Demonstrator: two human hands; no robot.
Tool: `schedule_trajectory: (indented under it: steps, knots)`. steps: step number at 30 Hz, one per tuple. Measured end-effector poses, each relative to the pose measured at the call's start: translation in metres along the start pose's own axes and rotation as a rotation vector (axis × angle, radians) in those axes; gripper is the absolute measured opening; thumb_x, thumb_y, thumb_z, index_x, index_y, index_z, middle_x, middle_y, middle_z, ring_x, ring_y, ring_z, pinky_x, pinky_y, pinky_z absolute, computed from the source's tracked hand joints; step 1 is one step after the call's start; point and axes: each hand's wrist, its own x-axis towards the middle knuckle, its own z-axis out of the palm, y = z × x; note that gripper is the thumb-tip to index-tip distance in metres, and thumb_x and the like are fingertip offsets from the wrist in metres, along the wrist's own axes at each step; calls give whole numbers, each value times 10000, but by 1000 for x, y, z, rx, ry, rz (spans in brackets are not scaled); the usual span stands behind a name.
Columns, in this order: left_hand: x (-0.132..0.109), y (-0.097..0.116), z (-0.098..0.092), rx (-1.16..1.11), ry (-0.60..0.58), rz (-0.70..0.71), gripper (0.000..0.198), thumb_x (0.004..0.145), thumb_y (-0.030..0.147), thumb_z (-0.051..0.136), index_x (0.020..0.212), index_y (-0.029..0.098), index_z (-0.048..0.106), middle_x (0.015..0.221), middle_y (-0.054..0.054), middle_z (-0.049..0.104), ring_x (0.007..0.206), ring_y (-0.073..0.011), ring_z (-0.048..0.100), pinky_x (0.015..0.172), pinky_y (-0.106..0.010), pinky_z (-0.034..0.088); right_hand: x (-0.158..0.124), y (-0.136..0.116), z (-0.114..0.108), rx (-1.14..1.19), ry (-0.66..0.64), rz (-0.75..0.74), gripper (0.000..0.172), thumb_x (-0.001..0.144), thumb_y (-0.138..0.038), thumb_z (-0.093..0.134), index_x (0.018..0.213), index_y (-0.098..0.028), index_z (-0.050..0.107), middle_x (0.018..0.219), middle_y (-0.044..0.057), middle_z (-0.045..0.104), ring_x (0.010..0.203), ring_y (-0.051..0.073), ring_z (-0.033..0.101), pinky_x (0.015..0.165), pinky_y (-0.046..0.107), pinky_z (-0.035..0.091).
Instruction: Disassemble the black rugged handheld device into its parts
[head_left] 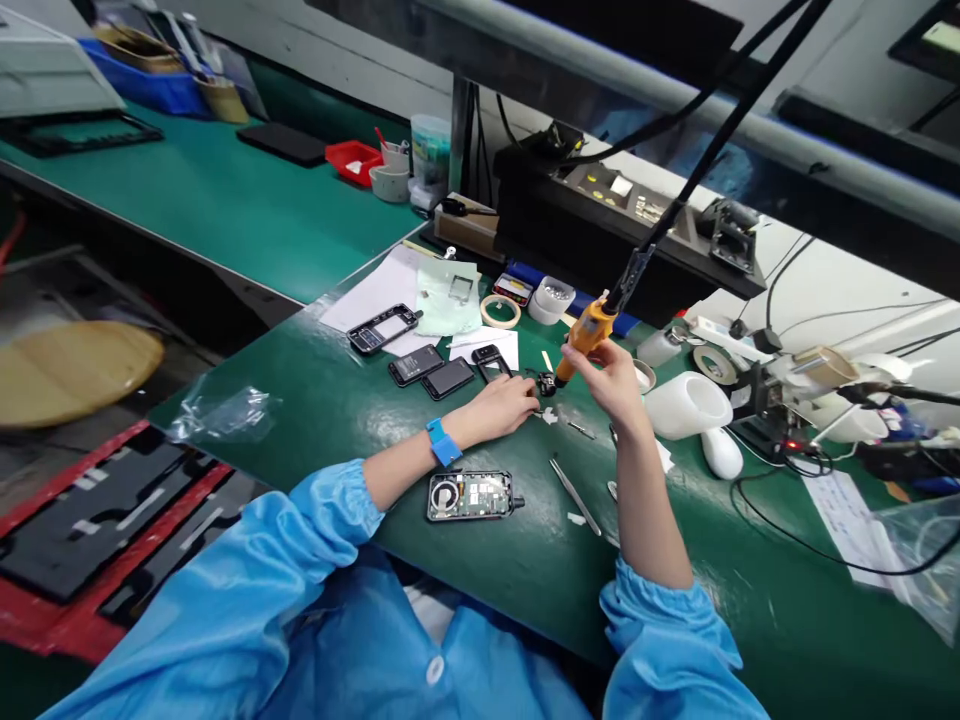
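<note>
My right hand (611, 380) is wrapped round an orange electric screwdriver (591, 328), which hangs from a black cord and tilts down toward the table. Its lower end is by a small black part (547, 384). My left hand (504, 408), with a blue wrist strap (443, 442), rests on the table with its fingers curled together beside that part; what they pinch, if anything, is hidden. Nearer to me lies an opened phone-like device (472, 496) with its circuit board showing. Tweezers (576, 497) lie to its right.
Left of my hands lie a keypad housing (382, 328), a battery (415, 366) and a dark screen unit (448, 378). Behind are a tape roll (500, 311) and a tub of screws (552, 299). A white cup (688, 405) and a white bottle (722, 453) are at right.
</note>
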Motion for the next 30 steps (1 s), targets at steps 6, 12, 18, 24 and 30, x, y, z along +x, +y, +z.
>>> schedule_trajectory:
  steps: [6, 12, 18, 24, 30]
  knots:
    - [-7, -2, 4, 31, -48, 28, 331, 1166, 215, 518, 1260, 181, 834, 1263, -129, 738, 1117, -243, 674, 981, -373, 484, -3, -2, -10, 78, -12, 79, 580, 750, -727, 930, 999, -211, 838, 924, 57, 805, 828, 234, 696, 796, 409, 595]
    - [-7, -2, 1, 96, -102, 52, 368, 1168, 231, 472, 1231, 135, 822, 1198, -157, 732, 1145, -285, 658, 1012, -418, 453, -4, -1, -3, 149, 25, 124, 527, 700, -696, 993, 784, -218, 787, 795, 29, 769, 802, 233, 706, 783, 384, 577]
    - [-9, 1, 2, 96, -111, 66, 374, 1111, 143, 513, 1376, 148, 776, 1327, -173, 734, 1197, -299, 661, 1030, -436, 438, 0, 1, 11, 309, 78, 146, 596, 727, -760, 948, 680, -251, 640, 534, -47, 573, 516, 141, 531, 566, 317, 472]
    - [-10, 2, 5, -34, -20, -4, 320, 1122, 165, 498, 1158, 73, 802, 1212, -225, 771, 1135, -333, 695, 1024, -478, 471, -5, -14, 18, 524, 119, 140, 698, 704, -780, 981, 611, -270, 515, 450, -99, 429, 384, 73, 350, 415, 263, 316]
    - [-9, 4, 6, -393, 161, -60, 316, 1168, 397, 616, 1296, 164, 786, 1246, -120, 823, 1156, -251, 764, 1039, -395, 560, -15, -39, 15, 757, 24, 131, 675, 773, -845, 879, 620, -274, 553, 439, -125, 318, 360, 67, 271, 377, 240, 328]
